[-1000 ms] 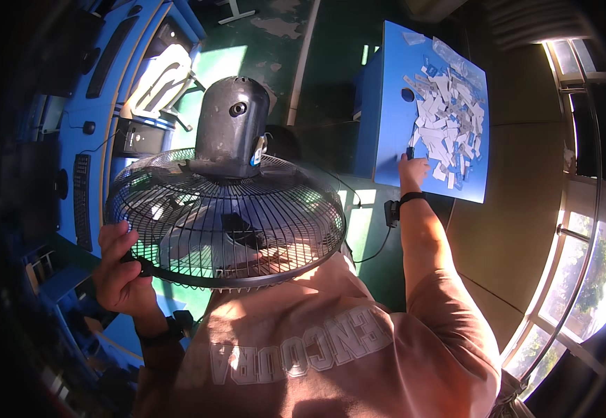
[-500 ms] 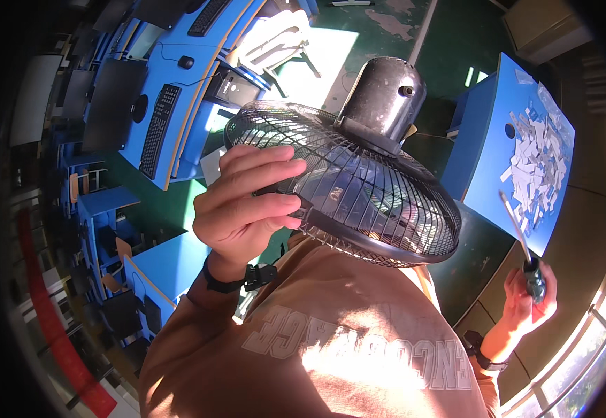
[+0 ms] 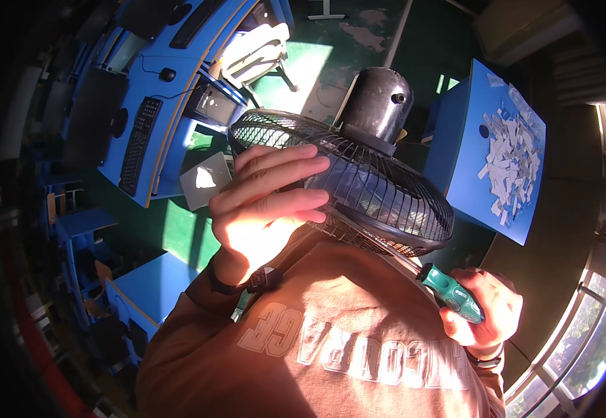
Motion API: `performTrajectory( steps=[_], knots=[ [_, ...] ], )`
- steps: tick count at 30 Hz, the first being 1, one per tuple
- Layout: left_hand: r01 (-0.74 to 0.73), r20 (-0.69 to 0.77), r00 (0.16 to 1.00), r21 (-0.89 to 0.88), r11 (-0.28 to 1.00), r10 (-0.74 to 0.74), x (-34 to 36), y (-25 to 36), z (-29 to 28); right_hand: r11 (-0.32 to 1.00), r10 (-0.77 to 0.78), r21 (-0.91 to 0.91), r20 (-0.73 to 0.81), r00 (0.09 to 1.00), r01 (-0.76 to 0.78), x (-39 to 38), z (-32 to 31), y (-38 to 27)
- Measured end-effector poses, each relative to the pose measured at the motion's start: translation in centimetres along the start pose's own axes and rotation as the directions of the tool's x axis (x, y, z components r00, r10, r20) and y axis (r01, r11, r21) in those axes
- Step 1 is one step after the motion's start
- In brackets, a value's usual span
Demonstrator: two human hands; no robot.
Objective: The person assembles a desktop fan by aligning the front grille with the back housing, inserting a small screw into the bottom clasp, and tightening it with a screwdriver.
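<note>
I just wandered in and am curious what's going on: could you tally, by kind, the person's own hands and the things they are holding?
Hands, being the left hand and the right hand: 2
Black caged fan, held by the left: 1
Green-handled screwdriver, held by the right: 1
Total: 4

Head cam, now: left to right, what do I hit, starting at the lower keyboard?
Lower black keyboard → left hand → black fan motor housing → green screwdriver handle → heap of white strips.
</note>
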State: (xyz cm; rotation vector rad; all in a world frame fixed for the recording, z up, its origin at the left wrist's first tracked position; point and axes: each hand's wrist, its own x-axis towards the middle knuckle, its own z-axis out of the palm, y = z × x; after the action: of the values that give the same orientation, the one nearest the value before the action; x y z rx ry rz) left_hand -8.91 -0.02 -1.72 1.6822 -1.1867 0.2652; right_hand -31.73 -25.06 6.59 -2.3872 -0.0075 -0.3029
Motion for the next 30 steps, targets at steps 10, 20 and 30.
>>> performTrajectory(
  steps=[10,20,30],
  knots=[
    [-0.016,0.011,1.0,0.022,1.0,0.016,-0.1,-0.2,0.0,0.998,0.006,0.061,-0.034,0.999,-0.004,-0.9,0.3,0.6],
    [-0.001,0.023,1.0,0.042,0.999,0.0,0.0,0.0,-0.1,0.993,0.029,0.113,-0.082,0.996,-0.02,-1.2,0.6,1.3],
    [0.002,0.016,1.0,0.046,0.999,-0.003,0.0,0.2,0.1,0.992,0.057,0.118,-0.101,0.993,-0.045,-1.3,0.5,1.5]
  ],
)
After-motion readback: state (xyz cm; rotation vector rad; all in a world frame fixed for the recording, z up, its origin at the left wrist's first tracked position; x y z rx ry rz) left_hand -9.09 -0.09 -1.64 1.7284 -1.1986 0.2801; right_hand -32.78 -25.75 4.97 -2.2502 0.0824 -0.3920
